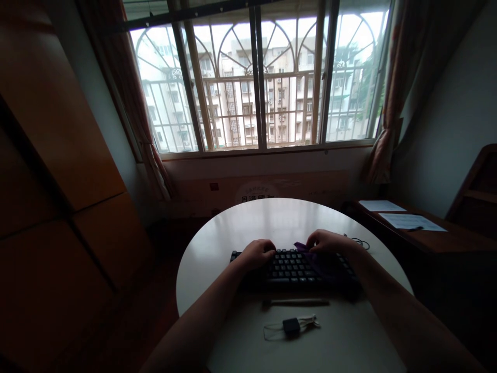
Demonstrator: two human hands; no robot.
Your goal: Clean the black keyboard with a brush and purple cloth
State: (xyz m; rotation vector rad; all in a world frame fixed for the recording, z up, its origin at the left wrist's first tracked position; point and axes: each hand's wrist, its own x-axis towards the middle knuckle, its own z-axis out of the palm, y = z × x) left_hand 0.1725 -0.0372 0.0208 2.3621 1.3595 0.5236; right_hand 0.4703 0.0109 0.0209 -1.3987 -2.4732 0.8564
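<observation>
A black keyboard (295,269) lies on a round white table (272,223). My left hand (257,253) rests curled on the keyboard's upper left part, its fingers bent down onto the keys. At the top edge of the keyboard my right hand (326,241) is closed in a pinch on a small purple thing (302,247), perhaps a cloth or wipe. Both forearms reach in from the bottom of the view.
In front of the keyboard lie a thin stick-like tool (295,301) and a small black device with a wire loop (291,326). A cable (359,241) trails off at the right. A dark side desk with papers (407,220) stands right; a barred window (256,77) is ahead.
</observation>
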